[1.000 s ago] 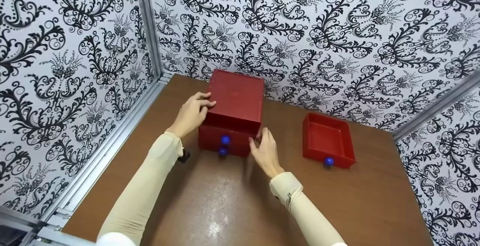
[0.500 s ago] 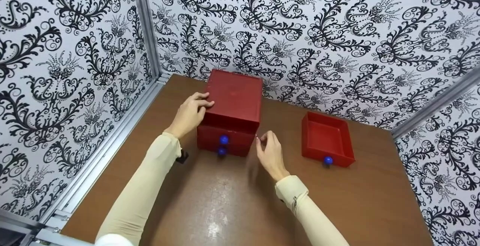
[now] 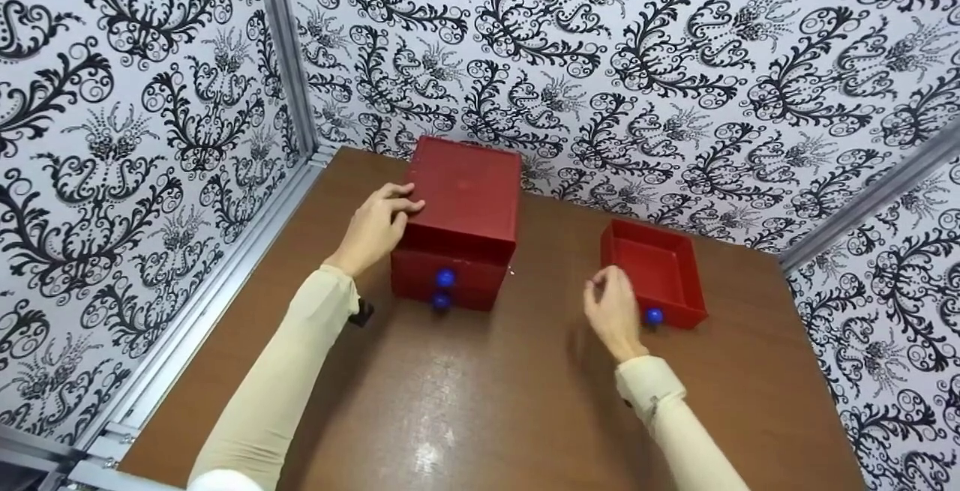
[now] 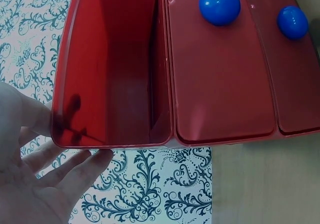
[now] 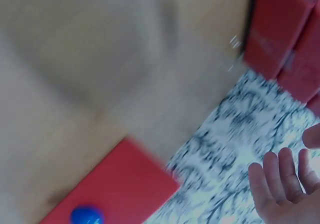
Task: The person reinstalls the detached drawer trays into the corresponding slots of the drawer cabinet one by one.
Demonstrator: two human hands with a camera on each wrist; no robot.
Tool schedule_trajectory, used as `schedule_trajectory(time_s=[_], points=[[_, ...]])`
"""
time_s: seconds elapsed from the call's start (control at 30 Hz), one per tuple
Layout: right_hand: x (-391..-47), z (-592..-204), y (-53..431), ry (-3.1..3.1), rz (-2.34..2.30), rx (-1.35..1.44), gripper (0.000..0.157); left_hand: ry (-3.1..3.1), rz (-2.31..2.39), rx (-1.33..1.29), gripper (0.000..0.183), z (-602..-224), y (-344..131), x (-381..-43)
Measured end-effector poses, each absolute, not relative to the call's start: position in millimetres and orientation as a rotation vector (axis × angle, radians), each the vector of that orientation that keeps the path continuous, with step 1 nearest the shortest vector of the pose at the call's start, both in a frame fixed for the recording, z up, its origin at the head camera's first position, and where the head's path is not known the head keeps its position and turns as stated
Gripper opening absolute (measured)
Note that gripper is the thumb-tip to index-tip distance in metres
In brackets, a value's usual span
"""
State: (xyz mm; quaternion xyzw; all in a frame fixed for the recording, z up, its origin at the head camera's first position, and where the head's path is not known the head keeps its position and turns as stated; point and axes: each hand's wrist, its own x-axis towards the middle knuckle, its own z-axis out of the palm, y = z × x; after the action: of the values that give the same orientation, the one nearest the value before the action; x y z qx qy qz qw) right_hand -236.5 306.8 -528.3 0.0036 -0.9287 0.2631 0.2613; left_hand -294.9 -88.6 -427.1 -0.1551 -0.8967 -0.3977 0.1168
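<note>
A red drawer box [image 3: 465, 187] stands at the back left, its top slot hollow. Two drawers with blue knobs [image 3: 445, 278] fill the slots below. My left hand [image 3: 369, 230] rests on the box's upper left edge; in the left wrist view its fingers [image 4: 80, 176] reach along the side wall. Farther right lies a loose red drawer [image 3: 686, 315] with a blue knob [image 3: 654, 316]. My right hand [image 3: 613, 311], holding nothing visible, is at the near left corner of that drawer and overlaps it in the head view. Its fingers look slightly bent.
A tiny shiny speck [image 3: 512, 272] shows beside the box's right side. Behind the brown table [image 3: 465, 401] rises a patterned wall [image 3: 570, 41], with a metal frame rail [image 3: 202, 273] along the left edge.
My right hand has left the box's lower right side and moved right to the loose drawer. The left hand stays on the box, and the box keeps its place.
</note>
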Motion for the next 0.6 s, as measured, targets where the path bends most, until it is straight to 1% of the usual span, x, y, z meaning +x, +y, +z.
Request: schedule_trajectory(time_s=[0.17,0.27,0.4,0.6], points=[[-237.4,-523.0,353.6,-2.574,0.581,-0.116,0.015,-2.62,-1.172,-0.45,0.032,-425.1,-88.1,-294.6],[-236.4,-521.2,377.5,-2.562,0.5,-0.142,0.016,-2.614,-1.175,-0.447,0.031,-424.9,-88.4,-294.0],[-231.4,-523.5,403.6,-2.551,0.41,-0.172,0.017,-2.605,-1.172,-0.445,0.031,-425.4,-88.7,-292.6],[-222.4,-527.1,434.7,-2.661,0.412,-0.303,0.022,-2.611,-1.166,-0.443,0.031,-425.7,-87.5,-291.9]])
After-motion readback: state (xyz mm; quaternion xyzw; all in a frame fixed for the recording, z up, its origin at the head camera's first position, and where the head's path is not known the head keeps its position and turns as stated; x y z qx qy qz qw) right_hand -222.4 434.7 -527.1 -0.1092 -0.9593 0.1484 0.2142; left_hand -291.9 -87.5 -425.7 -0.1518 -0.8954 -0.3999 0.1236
